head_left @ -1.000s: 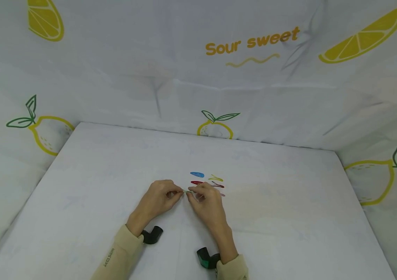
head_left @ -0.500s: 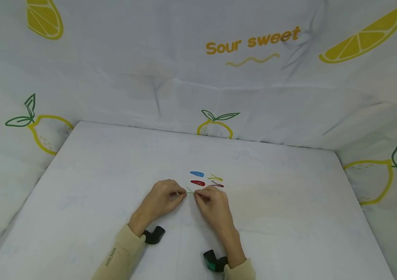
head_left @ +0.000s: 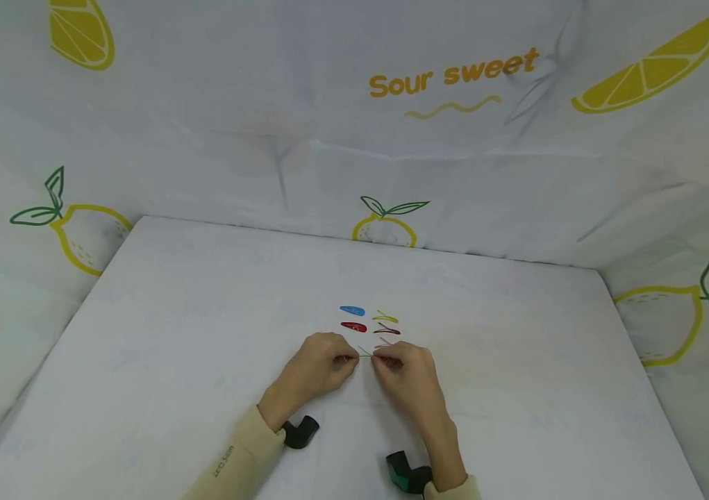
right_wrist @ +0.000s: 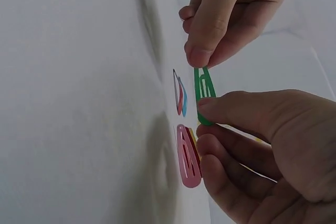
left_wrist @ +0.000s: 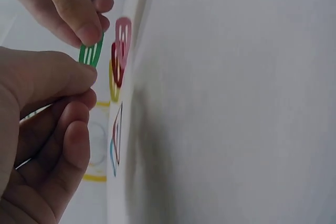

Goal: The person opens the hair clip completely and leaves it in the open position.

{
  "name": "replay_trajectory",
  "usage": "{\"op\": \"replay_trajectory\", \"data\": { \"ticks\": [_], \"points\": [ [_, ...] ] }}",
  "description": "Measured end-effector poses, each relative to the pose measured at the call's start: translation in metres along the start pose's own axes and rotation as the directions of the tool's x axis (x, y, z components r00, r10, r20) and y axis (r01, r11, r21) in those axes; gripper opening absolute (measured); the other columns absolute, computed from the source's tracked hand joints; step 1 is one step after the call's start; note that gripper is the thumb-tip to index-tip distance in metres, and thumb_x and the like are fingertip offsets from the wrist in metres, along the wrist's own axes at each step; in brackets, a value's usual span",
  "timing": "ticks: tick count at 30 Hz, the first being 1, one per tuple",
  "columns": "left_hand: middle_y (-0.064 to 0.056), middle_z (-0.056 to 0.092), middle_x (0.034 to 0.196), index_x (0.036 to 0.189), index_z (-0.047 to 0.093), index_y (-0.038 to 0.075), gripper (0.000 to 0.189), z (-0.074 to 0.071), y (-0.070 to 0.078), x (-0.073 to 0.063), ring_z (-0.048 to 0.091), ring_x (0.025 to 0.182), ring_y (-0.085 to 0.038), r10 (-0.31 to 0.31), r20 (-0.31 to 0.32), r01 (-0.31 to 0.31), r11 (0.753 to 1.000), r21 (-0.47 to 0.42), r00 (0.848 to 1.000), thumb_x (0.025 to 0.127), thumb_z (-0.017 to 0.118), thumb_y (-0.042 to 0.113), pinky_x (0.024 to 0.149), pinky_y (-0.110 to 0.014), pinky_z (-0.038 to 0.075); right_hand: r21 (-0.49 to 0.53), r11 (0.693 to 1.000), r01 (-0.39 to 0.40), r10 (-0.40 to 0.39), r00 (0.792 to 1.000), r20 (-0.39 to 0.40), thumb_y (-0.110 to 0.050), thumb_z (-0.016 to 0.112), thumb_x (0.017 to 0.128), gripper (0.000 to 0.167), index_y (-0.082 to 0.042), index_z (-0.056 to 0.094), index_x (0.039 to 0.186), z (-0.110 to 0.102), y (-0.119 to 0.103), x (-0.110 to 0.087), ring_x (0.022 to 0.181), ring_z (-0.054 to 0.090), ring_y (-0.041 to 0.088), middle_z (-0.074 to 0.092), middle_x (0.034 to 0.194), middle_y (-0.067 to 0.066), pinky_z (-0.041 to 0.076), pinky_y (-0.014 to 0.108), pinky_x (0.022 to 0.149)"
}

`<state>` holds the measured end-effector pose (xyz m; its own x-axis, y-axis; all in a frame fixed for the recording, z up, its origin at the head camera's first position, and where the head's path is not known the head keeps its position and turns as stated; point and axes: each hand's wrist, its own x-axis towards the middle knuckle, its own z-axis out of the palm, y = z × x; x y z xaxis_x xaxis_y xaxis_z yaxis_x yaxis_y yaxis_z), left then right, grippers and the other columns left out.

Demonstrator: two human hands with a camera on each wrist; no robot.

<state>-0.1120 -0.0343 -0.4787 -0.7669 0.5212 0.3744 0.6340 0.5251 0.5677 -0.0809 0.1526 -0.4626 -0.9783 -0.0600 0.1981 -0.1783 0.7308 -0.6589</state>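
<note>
Both hands hold one green snap hair clip (right_wrist: 205, 85) between them, close over the white table. My left hand (head_left: 323, 361) pinches its narrow end with thumb and forefinger. At the wide end, my right hand (head_left: 413, 378) pinches it the same way. In the head view a thin strip of the clip stands up at an angle from the rest. Just beyond the fingers lies a pink hair clip (right_wrist: 189, 158), partly covered by my right hand in the head view. Behind it are a dark red clip (head_left: 387, 330) and a yellow clip (head_left: 387, 318), their strips sprung up.
To the left of those, a blue clip (head_left: 352, 311) and a red clip (head_left: 354, 327) lie flat. The white table (head_left: 204, 298) ends at a white cloth backdrop (head_left: 235, 167) with printed lemons. A black wrist mount (head_left: 301, 432) sits on the left wrist, another (head_left: 407, 473) on the right.
Both hands have moved right and a little nearer to the person, carrying the green hair clip. Its raised strip has come into sight, and the red clip is uncovered.
</note>
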Motion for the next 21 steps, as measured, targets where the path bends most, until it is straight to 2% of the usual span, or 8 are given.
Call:
{"op": "replay_trajectory", "data": {
  "ticks": [7, 15, 21],
  "points": [
    [0.002, 0.074, 0.075, 0.083, 0.081, 0.008, 0.008, 0.014, 0.012, 0.009, 0.056, 0.067, -0.005, -0.029, 0.053, 0.029, 1.0, 0.005, 0.998, 0.084, 0.077, 0.002, 0.064, -0.013, 0.045, -0.023, 0.996, -0.09, 0.091, 0.995, 0.04, 0.003, 0.081, 0.079, 0.008, -0.003, 0.082, 0.084, -0.013, 0.01, -0.004, 0.07, 0.064, 0.009, 0.077, 0.078, 0.006, 0.051, 0.02, 0.064],
    [0.003, 0.069, 0.07, 0.08, 0.08, 0.009, 0.013, 0.032, 0.014, 0.018, 0.048, 0.065, -0.002, -0.021, 0.106, 0.025, 0.999, -0.03, 0.994, 0.087, 0.074, 0.001, 0.061, -0.011, 0.036, -0.054, 0.991, -0.121, 0.123, 0.992, 0.036, 0.003, 0.081, 0.079, 0.005, -0.002, 0.081, 0.08, -0.018, 0.022, -0.005, 0.07, 0.064, 0.011, 0.076, 0.076, 0.006, 0.05, 0.02, 0.064],
    [0.004, 0.068, 0.068, 0.081, 0.08, 0.01, 0.012, 0.036, 0.014, 0.022, 0.044, 0.064, -0.001, -0.038, 0.119, 0.042, 0.999, -0.032, 0.992, 0.087, 0.074, 0.002, 0.059, -0.012, 0.034, -0.052, 0.99, -0.13, 0.132, 0.991, 0.036, 0.004, 0.081, 0.078, 0.004, 0.001, 0.081, 0.08, -0.019, 0.027, -0.004, 0.065, 0.059, 0.008, 0.074, 0.073, 0.006, 0.047, 0.018, 0.06]
  ]
}}
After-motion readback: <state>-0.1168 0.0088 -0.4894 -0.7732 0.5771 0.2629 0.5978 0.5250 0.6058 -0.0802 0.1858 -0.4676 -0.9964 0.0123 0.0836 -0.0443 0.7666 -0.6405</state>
